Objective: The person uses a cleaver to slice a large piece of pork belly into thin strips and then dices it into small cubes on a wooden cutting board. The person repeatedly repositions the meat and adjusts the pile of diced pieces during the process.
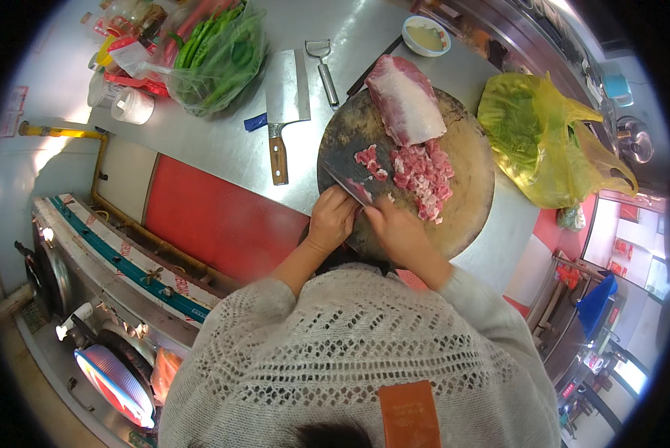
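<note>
My right hand (393, 229) grips a knife whose narrow blade (346, 185) slants across the near left of the round wooden chopping board (469, 185). Close against the blade, my left hand (332, 218) curls its fingers on a piece of raw meat (359, 211), mostly hidden beneath them. A thin slice of meat (361, 188) lies along the blade's far side. Diced meat (424, 173) is heaped mid-board, with a smaller cluster of pieces (370, 161) to its left. Behind the heap rests a large pink slab of meat (405, 101) with a pale fatty face.
Left of the board, a cleaver (287, 89) and a peeler (325, 73) lie on the metal table (211, 134). A bag of green peppers (211, 61) stands farther left. A white bowl (426, 36) sits behind; a yellow bag of greens (531, 134) lies right.
</note>
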{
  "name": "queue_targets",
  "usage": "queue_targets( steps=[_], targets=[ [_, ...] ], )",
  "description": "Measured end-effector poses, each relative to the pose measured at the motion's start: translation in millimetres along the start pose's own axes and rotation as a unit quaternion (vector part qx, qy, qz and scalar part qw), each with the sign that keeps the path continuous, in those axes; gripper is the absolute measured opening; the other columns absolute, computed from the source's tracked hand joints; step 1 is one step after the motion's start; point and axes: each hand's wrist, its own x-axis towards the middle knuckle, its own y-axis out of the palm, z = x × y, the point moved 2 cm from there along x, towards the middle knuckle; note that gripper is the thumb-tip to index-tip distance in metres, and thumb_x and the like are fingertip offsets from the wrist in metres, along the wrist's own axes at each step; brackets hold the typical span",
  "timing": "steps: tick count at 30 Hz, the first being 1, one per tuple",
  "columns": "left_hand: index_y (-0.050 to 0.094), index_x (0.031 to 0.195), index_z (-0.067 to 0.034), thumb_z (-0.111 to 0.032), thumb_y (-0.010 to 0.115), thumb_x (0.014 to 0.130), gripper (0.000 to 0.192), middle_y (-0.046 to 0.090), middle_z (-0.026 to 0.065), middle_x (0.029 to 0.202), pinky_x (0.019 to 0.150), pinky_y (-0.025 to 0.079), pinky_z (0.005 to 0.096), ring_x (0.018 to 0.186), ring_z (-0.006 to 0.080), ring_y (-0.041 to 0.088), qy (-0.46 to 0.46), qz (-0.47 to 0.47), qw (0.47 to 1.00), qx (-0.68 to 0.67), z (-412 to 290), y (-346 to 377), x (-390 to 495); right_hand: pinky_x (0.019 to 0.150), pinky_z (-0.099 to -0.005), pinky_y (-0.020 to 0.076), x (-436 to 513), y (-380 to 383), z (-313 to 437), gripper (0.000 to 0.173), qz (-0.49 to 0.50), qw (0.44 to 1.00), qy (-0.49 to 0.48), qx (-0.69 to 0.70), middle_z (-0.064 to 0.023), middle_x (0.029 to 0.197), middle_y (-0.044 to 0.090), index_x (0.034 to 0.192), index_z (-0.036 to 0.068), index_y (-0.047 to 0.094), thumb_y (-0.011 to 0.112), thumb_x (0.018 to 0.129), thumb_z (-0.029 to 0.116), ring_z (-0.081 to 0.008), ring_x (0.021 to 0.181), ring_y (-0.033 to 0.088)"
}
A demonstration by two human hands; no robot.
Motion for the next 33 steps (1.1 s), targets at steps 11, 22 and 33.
queue_targets(
  steps=[11, 22, 33],
  targets=[
    [0.066, 0.097, 0.003, 0.001, 0.07, 0.076, 0.021, 0.062, 0.0156, 0.1, 0.079, 0.051, 0.039, 0.093, 0.0326, 0.061, 0.016, -0.024, 1.0, -0.006, -13, -11, -2, 0.063, -0.0493, 0.0475, -8, -40, -16, 0.032, -0.051, 0.997, -0.009, 0.05, -0.0253, 0.08, 0.063, 0.093, 0.002, 0.058, 0.051, 0.098, 0.032, -0.0436, 0.073, 0.062],
    [0.067, 0.093, 0.003, 0.003, 0.068, 0.071, 0.022, 0.063, 0.0142, 0.096, 0.081, 0.051, 0.0403, 0.093, 0.0335, 0.061, 0.015, -0.006, 1.0, 0.003, -4, 0, 0, 0.061, -0.0552, 0.0479, -22, -14, -9, 0.035, -0.002, 1.0, 0.004, -0.017, -0.0246, 0.073, 0.064, 0.098, 0.003, 0.057, 0.051, 0.097, 0.038, -0.0458, 0.069, 0.062],
    [0.065, 0.094, 0.002, 0.006, 0.07, 0.072, 0.023, 0.061, 0.0146, 0.096, 0.077, 0.051, 0.0397, 0.088, 0.0328, 0.06, 0.043, -0.003, 0.999, 0.0, -4, -7, -5, 0.069, -0.0479, 0.0461, 19, -9, -29, 0.042, -0.021, 0.989, -0.015, 0.145, -0.0273, 0.081, 0.061, 0.089, -0.002, 0.059, 0.045, 0.101, 0.036, -0.0457, 0.08, 0.06]
  ],
)
